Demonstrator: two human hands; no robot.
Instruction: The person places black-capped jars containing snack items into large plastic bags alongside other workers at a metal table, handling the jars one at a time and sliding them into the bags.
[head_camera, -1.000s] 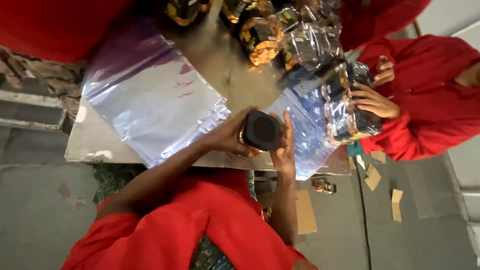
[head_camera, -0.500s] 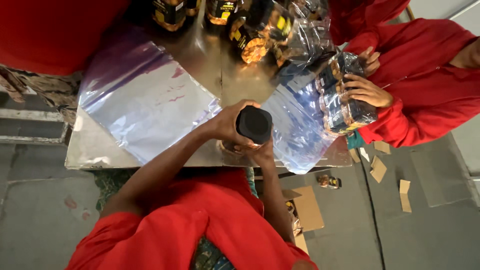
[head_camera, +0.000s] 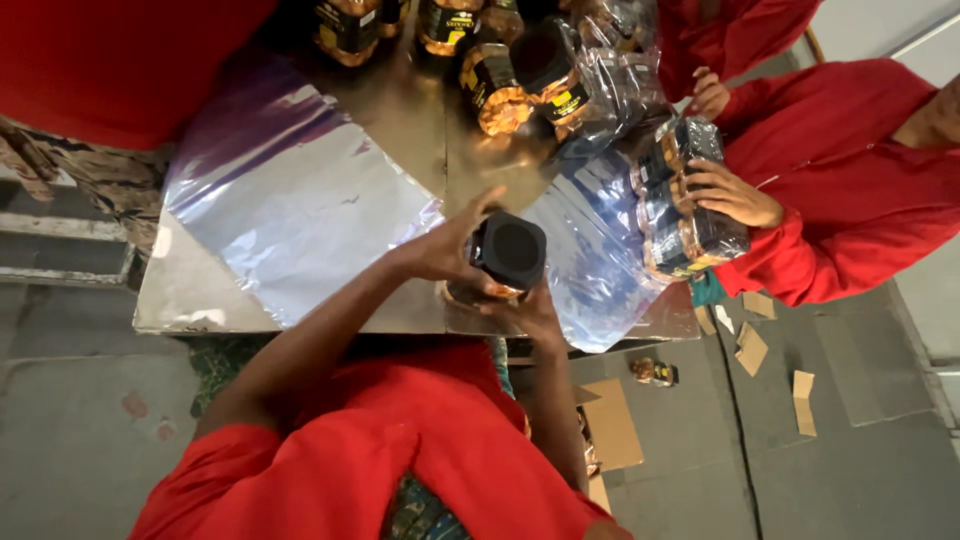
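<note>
Over the table (head_camera: 300, 310) edge, left hand (head_camera: 445, 250) and right hand (head_camera: 530, 312) clasp jar (head_camera: 505, 255), fingers curled around, steadying it upright.

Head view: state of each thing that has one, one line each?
jar with black lid: lid on, upright, held at the table edge.
left hand: gripping the jar's side.
right hand: under the jar, supporting it.
clear plastic sheet: spread flat on the metal table.
wrapped jar pack: in clear film, a co-worker's hand on it.
loose jars: some upright, one lying on its side.
</note>
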